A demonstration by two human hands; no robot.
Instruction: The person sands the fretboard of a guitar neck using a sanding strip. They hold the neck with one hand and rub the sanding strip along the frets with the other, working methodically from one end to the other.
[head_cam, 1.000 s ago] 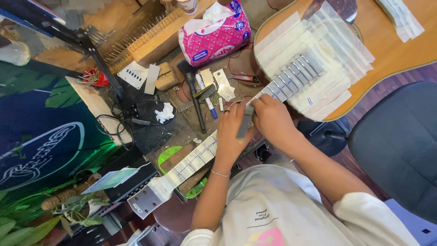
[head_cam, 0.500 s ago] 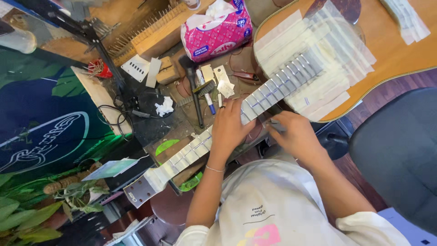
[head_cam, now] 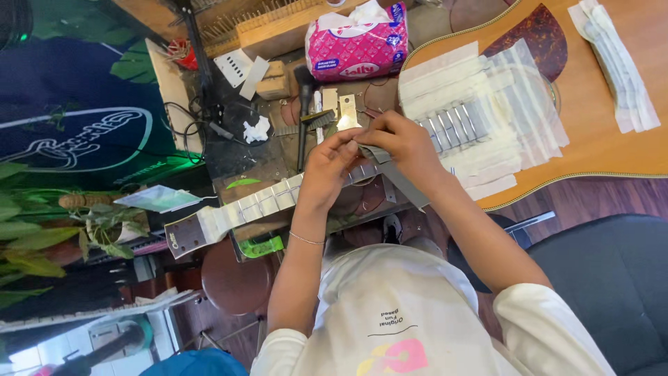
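An acoustic guitar (head_cam: pixel 605 143) lies across the bench, its neck (head_cam: pixel 268 202) running down-left to the headstock (head_cam: pixel 184 237). Pale masking tape (head_cam: pixel 445 83) covers the fretboard and the body around its end, leaving the metal frets bare. My left hand (head_cam: pixel 330 170) and my right hand (head_cam: pixel 400 143) meet just above the neck. Both pinch a long grey strip (head_cam: pixel 400 182) that trails down-right past my right wrist. My left wrist wears a thin bracelet (head_cam: pixel 306 239).
Behind the neck lie a pink tissue pack (head_cam: pixel 358 42), a black brush (head_cam: pixel 306 104), small metal plates (head_cam: pixel 346 111), crumpled white paper (head_cam: pixel 257 129) and a wooden block with pegs (head_cam: pixel 278 28). Spare tape strips (head_cam: pixel 619 63) rest on the guitar body. A black chair (head_cam: pixel 612 278) is at right, plants (head_cam: pixel 42 230) at left.
Both hands have lifted off the taped fretboard and come together. The grey strip is now held up between them instead of lying against the neck.
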